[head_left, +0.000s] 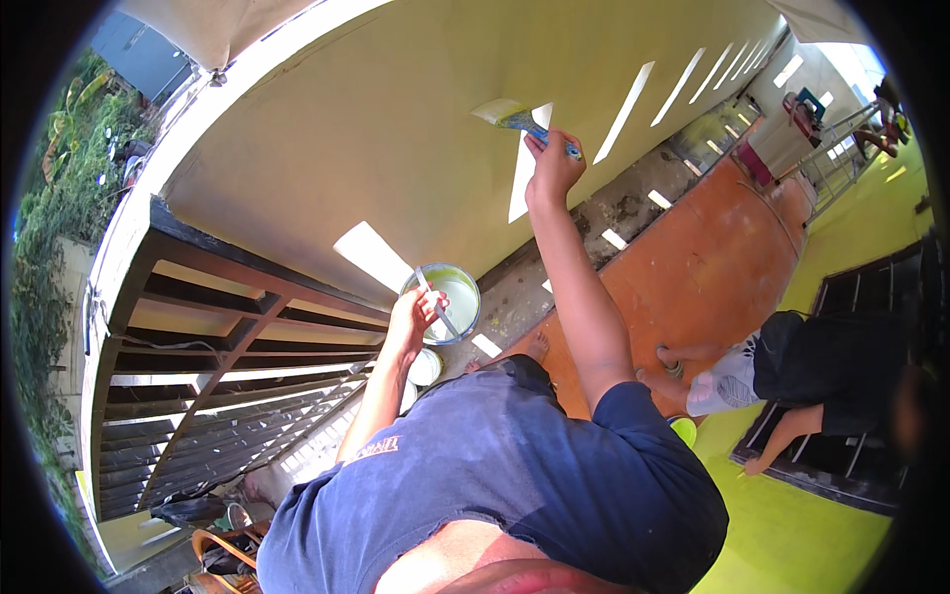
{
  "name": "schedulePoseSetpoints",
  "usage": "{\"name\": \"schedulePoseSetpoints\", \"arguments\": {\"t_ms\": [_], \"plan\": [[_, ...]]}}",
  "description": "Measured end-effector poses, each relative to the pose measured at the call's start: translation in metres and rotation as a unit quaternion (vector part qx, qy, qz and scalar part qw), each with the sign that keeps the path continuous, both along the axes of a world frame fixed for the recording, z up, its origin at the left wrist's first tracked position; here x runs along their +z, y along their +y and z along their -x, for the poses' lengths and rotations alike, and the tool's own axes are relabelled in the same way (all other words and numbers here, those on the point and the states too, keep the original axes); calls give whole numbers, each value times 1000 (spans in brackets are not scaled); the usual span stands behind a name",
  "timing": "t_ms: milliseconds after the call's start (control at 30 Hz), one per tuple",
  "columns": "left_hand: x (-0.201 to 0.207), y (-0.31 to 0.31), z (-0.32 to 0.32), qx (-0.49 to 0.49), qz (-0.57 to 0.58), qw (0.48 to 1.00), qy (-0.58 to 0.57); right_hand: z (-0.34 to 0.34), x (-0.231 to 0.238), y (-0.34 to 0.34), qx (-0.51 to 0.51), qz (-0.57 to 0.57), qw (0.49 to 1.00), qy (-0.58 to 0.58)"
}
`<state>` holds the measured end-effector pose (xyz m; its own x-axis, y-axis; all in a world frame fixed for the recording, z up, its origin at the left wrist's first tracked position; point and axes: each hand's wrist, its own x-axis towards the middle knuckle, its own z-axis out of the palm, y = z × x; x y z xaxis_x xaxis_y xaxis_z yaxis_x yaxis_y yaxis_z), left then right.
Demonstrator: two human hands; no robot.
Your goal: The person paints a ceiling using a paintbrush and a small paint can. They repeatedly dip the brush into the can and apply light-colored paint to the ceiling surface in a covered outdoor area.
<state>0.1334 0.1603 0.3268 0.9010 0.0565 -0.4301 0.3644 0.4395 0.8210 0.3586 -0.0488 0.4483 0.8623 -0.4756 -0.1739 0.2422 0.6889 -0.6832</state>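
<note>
My right hand (556, 170), raised on an outstretched arm, is closed round the blue handle of a flat paintbrush (520, 120). The brush's pale bristles point left at the yellowish wall (376, 129); whether they touch it I cannot tell. Lower down, my left hand (421, 309) is closed on the grey strip-like handle of a paint bucket (478, 297), which hangs in front of my body. Pale, greenish-white paint is inside the bucket, and yellow-green smears mark its inner wall.
Below the bucket stands a white pail (426, 367). Dark slatted railing (218, 337) runs along the left. Another person (821, 371) crouches by the lime-green wall at right, near a yellow-green container (683, 429). A metal frame (831, 163) stands farther along the orange floor (703, 267).
</note>
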Motion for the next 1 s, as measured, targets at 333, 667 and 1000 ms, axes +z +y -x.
{"name": "schedulePoseSetpoints", "arguments": {"t_ms": [333,667,1000], "plan": [[2,-10,-8,26,-5,1000,-8,-43,111,-32,-36,-43,972,-230],[-5,-17,-13,46,11,999,-5,-47,103,-49,-52,-49,966,-248],[0,-23,-17,51,-7,999,3,-33,92,-46,-10,-76,983,-169]]}}
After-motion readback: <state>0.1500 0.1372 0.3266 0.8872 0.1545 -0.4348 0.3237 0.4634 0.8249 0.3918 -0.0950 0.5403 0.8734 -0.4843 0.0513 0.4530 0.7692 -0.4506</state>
